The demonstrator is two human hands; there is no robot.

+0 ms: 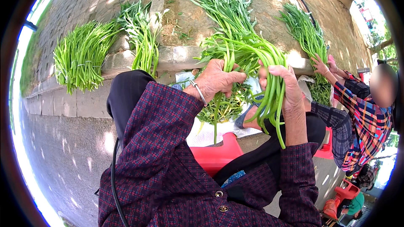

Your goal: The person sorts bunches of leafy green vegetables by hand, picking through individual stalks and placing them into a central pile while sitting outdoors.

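Note:
In front of my chest, my right hand [287, 87] is wrapped round a thick bunch of water spinach [272, 54]. Its stems arch over the fist, and the cut ends hang down below it. My left hand [216, 80], with a metal bangle at the wrist, is closed on a few water spinach stems [228, 59]. One of these stems points straight down under the palm. The two hands are slightly apart at about the same height. Beneath them, loose leaves and stems [225, 105] lie in a heap on a white sheet [206, 134].
Tied bundles of greens [84, 56] stand at the left by the kerb [176, 56]. Another leafy bunch [141, 38] leans on it, and a long pile [227, 10] lies beyond. A red plastic stool [214, 153] is below me. At the right, a co-worker [366, 117] handles more greens [303, 27].

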